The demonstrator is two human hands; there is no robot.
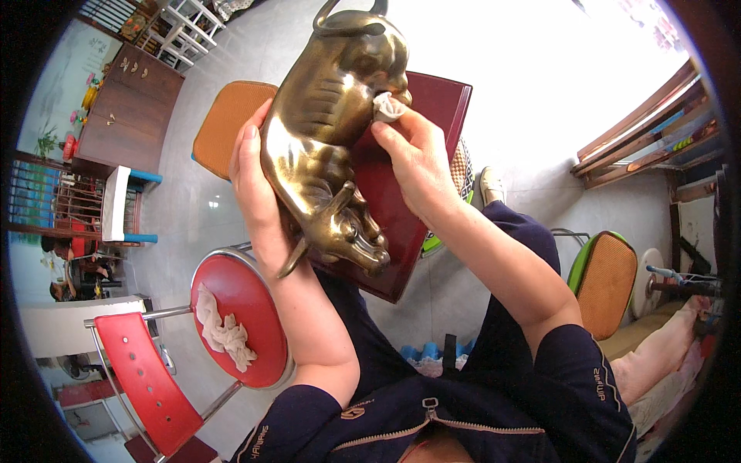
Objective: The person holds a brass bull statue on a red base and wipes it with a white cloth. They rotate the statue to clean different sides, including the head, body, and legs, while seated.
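Note:
A large bronze-coloured bull statue [312, 121] lies tilted over a dark red table [399, 254], its horned head toward me and its curled tail at the far end. My left hand [253, 173] supports the bull along its back, fingers spread against the metal. Pinched between the thumb and fingers of my right hand [419, 150] is a small crumpled white cloth [388, 107]. That cloth touches the bull's underside near the hind legs. Part of the left palm is hidden behind the statue.
A red chair [255, 312] at my left carries a crumpled pale cloth [226, 333]. Beyond the table is an orange-brown stool seat [231, 127]; a similar green-edged chair [608, 283] stands right. A wooden cabinet [130, 110] stands far left. Another person's bare leg [660, 353] shows at right.

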